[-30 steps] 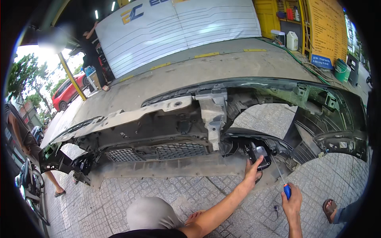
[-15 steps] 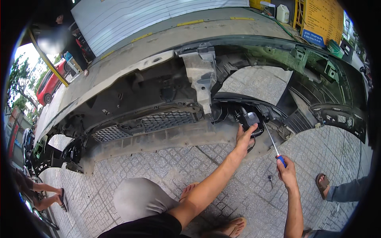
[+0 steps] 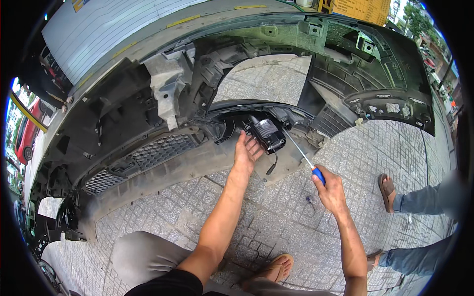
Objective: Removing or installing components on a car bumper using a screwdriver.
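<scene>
A large dark car bumper (image 3: 113, 103) lies inside-up before me, with a black lamp-like unit (image 3: 269, 132) seated in a recess of its lower edge. The unit has a ribbed grey back, and a short black cable (image 3: 272, 164) dangles from it. My left hand (image 3: 248, 150) is at the unit's left side, palm up, fingers stretched and apart; whether the fingertips touch it, I cannot tell. In my right hand (image 3: 332, 191) is a screwdriver (image 3: 299, 148), its blue handle gripped in my fingers. The slanting shaft ends just right of the unit, where the tip is hidden.
A small dark part with a wire (image 3: 310, 201) lies on the paving (image 3: 276, 212). Another person's sandalled foot (image 3: 386, 192) and jeans-clad legs are at the right. Honeycomb grille mesh (image 3: 163, 149) spans the bumper's lower left. My own foot (image 3: 280, 269) is below the hands.
My left hand has loosened from the unit, its thumb off the ribbed back and fingers now spread. The screwdriver stays in my right hand. The whole view has shifted, bringing the bumper's right end closer.
</scene>
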`<state>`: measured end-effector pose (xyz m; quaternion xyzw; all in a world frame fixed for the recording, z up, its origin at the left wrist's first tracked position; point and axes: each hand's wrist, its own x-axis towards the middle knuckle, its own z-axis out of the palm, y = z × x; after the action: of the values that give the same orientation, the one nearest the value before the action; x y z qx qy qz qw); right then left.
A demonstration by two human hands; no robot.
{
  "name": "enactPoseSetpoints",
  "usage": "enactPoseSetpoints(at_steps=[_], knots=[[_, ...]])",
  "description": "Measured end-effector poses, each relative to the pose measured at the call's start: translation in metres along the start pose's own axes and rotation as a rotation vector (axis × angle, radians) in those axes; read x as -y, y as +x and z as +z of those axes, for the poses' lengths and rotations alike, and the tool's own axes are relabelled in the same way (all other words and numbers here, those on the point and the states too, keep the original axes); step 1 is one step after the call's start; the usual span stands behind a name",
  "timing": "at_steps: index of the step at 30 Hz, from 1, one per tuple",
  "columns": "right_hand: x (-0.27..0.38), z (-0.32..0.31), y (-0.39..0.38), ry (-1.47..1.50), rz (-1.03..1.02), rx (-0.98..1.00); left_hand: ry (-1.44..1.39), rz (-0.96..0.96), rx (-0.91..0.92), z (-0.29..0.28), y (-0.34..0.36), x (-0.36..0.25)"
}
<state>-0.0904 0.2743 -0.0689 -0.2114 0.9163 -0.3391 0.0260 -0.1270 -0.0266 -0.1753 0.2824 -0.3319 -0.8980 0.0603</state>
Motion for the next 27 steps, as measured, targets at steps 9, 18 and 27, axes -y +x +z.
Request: enactPoseSetpoints(at_steps=[9, 18, 27], knots=[[-0.008, 0.002, 0.005, 0.157, 0.14, 0.026, 0.098, 0.051, -0.11, -0.013, 0.013, -0.006], [0.007, 0.004, -0.002, -0.059, 0.094, 0.002, 0.036, 0.092, -0.078, -0.02, 0.02, 0.009], [-0.011, 0.0, 0.006, 0.49, 0.378, 0.158, -0.037, 0.115, -0.059, -0.022, 0.022, 0.013]])
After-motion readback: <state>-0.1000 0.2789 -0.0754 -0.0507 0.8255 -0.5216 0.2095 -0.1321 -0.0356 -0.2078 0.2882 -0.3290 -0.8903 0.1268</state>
